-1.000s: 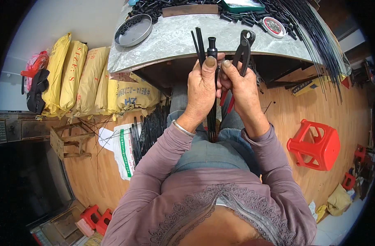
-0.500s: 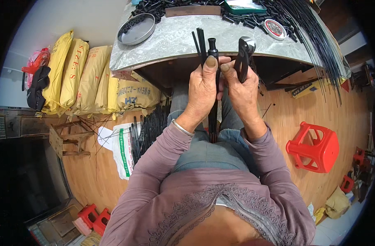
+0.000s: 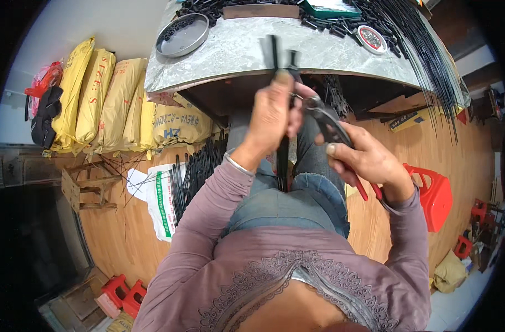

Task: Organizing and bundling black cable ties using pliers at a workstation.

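Grey tabletop [image 3: 236,52], round tray [image 3: 191,43] beyond pliers [image 3: 328,125]; right arm [image 3: 406,238] overlaps red stool [image 3: 437,202].

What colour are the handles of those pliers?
The visible handle ends are red; the head view, the only one, shows them.

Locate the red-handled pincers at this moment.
In the head view, the red-handled pincers are in the right hand, right of centre, their head near the left hand.

Black rods [image 3: 283,160] and a black fitting [image 3: 294,58], blurred at the tip, point forward beside dark, red-handled pliers [image 3: 331,125] slanting forward-left.
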Action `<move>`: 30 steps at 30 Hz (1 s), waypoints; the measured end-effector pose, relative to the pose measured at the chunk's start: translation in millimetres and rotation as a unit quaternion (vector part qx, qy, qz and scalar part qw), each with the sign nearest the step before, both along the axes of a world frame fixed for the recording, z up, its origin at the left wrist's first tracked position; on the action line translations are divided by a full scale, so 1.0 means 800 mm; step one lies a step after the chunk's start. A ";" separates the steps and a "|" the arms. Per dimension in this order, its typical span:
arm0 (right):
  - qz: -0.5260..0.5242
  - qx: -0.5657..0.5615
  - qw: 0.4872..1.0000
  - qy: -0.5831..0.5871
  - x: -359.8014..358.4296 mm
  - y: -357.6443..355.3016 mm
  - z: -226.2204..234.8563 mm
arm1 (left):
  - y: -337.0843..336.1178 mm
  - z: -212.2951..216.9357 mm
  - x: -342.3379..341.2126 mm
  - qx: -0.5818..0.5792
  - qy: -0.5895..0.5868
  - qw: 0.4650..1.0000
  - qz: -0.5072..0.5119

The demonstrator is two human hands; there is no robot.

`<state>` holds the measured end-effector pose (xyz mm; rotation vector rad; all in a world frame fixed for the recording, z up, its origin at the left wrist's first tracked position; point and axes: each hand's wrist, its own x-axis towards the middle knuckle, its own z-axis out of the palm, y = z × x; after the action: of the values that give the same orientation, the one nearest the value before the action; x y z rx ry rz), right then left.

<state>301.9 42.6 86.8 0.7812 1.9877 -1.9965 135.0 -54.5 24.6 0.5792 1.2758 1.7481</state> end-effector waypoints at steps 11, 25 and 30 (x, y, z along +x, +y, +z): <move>-0.024 -0.220 0.975 -0.002 0.005 -0.003 0.018 | 0.000 0.012 0.009 0.029 0.017 0.997 -0.068; 0.043 -0.112 0.982 -0.143 -0.005 -0.005 0.059 | -0.011 0.016 0.020 0.037 0.016 0.997 -0.060; 0.110 0.109 0.986 -0.055 -0.018 -0.002 0.032 | -0.007 0.002 0.004 0.048 -0.016 0.997 -0.053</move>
<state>287.5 41.3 112.6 0.6674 2.1471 -1.5993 138.1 -60.0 26.5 0.6599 1.1236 1.7302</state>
